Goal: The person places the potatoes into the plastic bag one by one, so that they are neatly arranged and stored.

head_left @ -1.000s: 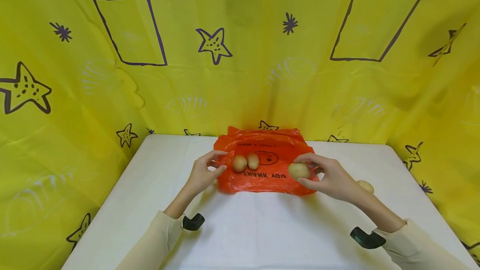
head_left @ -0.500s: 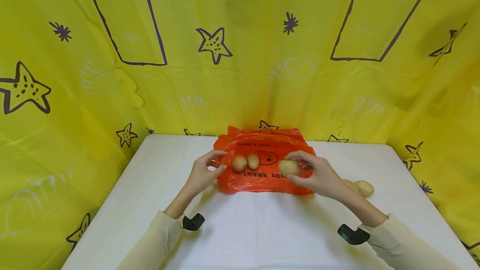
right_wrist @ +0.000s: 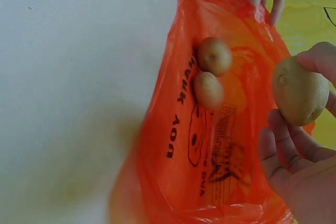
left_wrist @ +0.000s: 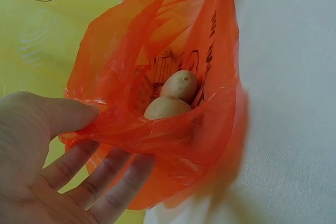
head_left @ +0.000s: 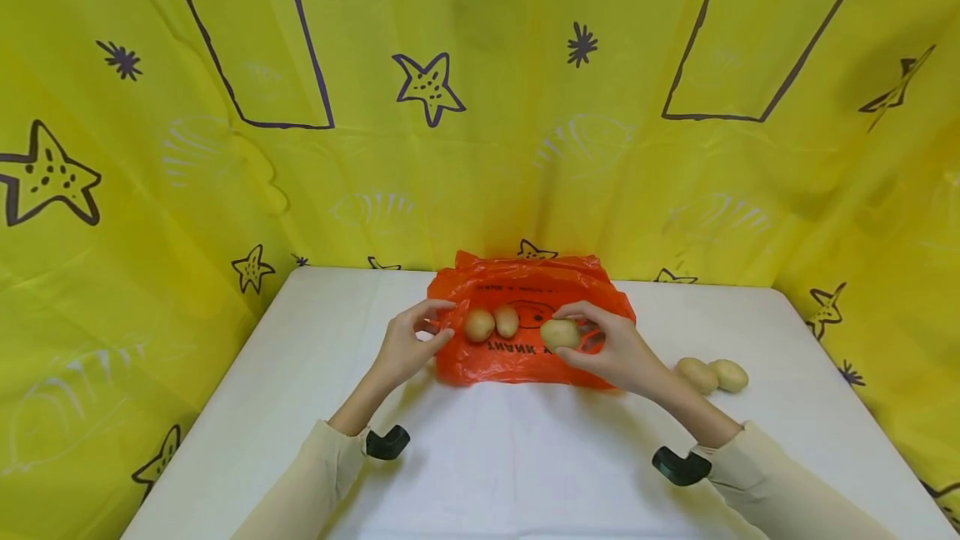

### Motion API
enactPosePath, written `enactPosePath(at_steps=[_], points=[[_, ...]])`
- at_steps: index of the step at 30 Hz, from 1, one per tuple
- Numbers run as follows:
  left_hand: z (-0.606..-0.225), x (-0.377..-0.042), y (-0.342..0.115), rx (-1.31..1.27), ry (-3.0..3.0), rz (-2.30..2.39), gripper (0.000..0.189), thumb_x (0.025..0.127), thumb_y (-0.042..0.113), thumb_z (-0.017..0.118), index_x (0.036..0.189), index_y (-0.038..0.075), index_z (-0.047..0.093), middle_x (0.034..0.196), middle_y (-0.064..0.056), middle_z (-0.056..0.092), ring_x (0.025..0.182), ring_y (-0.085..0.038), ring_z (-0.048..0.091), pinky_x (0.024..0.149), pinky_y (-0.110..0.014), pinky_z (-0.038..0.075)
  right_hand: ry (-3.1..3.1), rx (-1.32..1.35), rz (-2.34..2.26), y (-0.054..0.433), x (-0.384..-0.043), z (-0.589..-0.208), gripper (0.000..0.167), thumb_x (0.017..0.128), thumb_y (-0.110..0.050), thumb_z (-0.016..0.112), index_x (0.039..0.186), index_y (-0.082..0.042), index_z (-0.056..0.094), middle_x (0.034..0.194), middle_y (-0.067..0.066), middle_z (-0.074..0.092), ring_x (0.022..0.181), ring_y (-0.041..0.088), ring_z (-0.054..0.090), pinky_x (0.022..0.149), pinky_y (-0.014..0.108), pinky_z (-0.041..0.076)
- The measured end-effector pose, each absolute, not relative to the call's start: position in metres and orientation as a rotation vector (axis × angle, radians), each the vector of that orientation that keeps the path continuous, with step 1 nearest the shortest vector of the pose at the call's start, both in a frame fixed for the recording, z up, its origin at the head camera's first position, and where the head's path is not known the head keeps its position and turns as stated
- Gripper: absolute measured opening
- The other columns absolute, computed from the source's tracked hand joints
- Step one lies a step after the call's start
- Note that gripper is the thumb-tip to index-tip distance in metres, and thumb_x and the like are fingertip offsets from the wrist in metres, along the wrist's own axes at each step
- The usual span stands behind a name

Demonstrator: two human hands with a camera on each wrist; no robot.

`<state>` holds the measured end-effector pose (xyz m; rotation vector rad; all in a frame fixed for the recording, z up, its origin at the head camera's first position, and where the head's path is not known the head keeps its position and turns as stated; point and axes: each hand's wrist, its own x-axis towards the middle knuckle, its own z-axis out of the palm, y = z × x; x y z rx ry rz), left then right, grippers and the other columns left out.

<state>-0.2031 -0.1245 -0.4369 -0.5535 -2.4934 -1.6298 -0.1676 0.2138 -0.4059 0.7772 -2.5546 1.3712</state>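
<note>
A red plastic bag [head_left: 502, 369] with black print lies with its mouth spread at the back of the table. Inside it two potatoes, a rounder one [right_wrist: 214, 56] and a smaller one [right_wrist: 208, 91], touch each other. My left hand [head_left: 408, 344] pinches the bag's left rim between thumb and fingers, plain in the left wrist view. My right hand [head_left: 618, 348] grips a third potato [head_left: 559, 335] by thumb and fingertips, over the right part of the bag. In the right wrist view this held potato [right_wrist: 300, 91] is above the bag's opening.
Two more potatoes, one nearer [head_left: 696, 375] and one farther right [head_left: 728, 375], lie side by side on the white table [head_left: 495, 465], right of my right forearm. A yellow patterned curtain [head_left: 495, 173] hangs behind the table and along both sides.
My right hand has moved left with its potato, from the bag's right edge to over the bag. Both loose potatoes at the right have come into full view. My left hand has stayed put.
</note>
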Motion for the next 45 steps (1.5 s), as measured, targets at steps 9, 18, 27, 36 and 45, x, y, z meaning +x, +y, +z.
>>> enactPosePath(at_steps=[9, 18, 27, 36, 45], points=[[-0.437, -0.203, -0.124, -0.562, -2.494, -1.625, 0.037, 0.090, 0.000, 0.076, 0.124, 0.011, 0.070, 0.101, -0.010, 0.066, 0.085, -0.029, 0.068, 0.062, -0.026, 0.059, -2.532, 0.752, 1.378, 0.202, -0.178, -0.418, 0.042, 0.082, -0.009, 0.086, 0.120, -0.014, 0.068, 0.108, 0.003, 0.071, 0.089, 0.021, 0.068, 0.072, 0.033, 0.060], [-0.434, -0.203, -0.124, -0.560, -2.496, -1.607, 0.036, 0.090, -0.001, 0.075, 0.125, 0.009, 0.070, 0.102, -0.011, 0.069, 0.085, -0.028, 0.068, 0.063, -0.027, 0.059, -2.546, 0.696, 1.412, 0.192, -0.189, -0.430, 0.041, 0.084, -0.009, 0.085, 0.121, -0.015, 0.067, 0.112, 0.005, 0.070, 0.089, 0.023, 0.067, 0.075, 0.042, 0.060], [-0.433, -0.204, -0.123, -0.559, -2.497, -1.613, 0.036, 0.090, -0.001, 0.074, 0.124, 0.009, 0.070, 0.102, -0.012, 0.069, 0.085, -0.029, 0.068, 0.063, -0.028, 0.059, -2.618, 0.561, 1.464, 0.185, -0.197, -0.439, 0.040, 0.086, -0.012, 0.083, 0.122, -0.015, 0.066, 0.118, 0.008, 0.068, 0.094, 0.024, 0.066, 0.078, 0.036, 0.059], [-0.433, -0.203, -0.124, -0.561, -2.487, -1.609, 0.036, 0.090, -0.001, 0.075, 0.125, 0.009, 0.070, 0.104, -0.011, 0.070, 0.086, -0.028, 0.068, 0.065, -0.026, 0.058, -2.640, 0.472, 1.500, 0.182, -0.202, -0.444, 0.039, 0.087, -0.013, 0.082, 0.121, -0.015, 0.065, 0.114, 0.011, 0.068, 0.093, 0.026, 0.064, 0.081, 0.036, 0.056], [-0.433, -0.203, -0.125, -0.539, -2.501, -1.609, 0.037, 0.090, 0.000, 0.075, 0.126, 0.010, 0.069, 0.106, -0.011, 0.070, 0.087, -0.028, 0.068, 0.067, -0.026, 0.059, -2.650, 0.403, 1.478, 0.176, -0.212, -0.453, 0.039, 0.086, -0.013, 0.083, 0.121, -0.015, 0.066, 0.112, 0.009, 0.067, 0.094, 0.026, 0.060, 0.082, 0.036, 0.053]])
